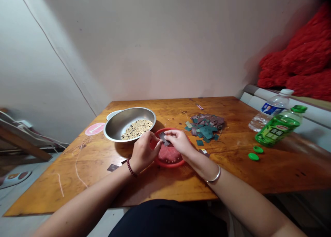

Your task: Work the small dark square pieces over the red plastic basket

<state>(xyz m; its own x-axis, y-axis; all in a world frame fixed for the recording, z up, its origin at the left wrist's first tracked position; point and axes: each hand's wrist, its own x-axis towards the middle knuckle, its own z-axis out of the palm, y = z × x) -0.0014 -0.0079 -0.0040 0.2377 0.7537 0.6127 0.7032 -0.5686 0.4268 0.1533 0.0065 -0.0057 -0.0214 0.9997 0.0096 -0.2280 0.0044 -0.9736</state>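
Note:
Over a round red mesh basket [170,165], my right hand [179,144] pinches a small dark square piece [163,137] between thumb and fingers. Close to its left edge is my left hand [144,149], thumb and fingertips pressed together; whatever they grip is too small to make out. A few small pale round bits [176,161] lie inside the basket. To the left stands a steel bowl [112,128], holding a heap of tan and black grains or beads [137,129]. Right of the basket is a loose pile of flat dark green and brown squares [208,126].
A clear water bottle [271,109] and a green drink bottle [280,128] stand at the right, near two green caps [253,156]. A pink round card [94,129] and loose thread [77,161] lie left on the wooden table [232,175]. Red fluffy bundles [305,58] sit behind right.

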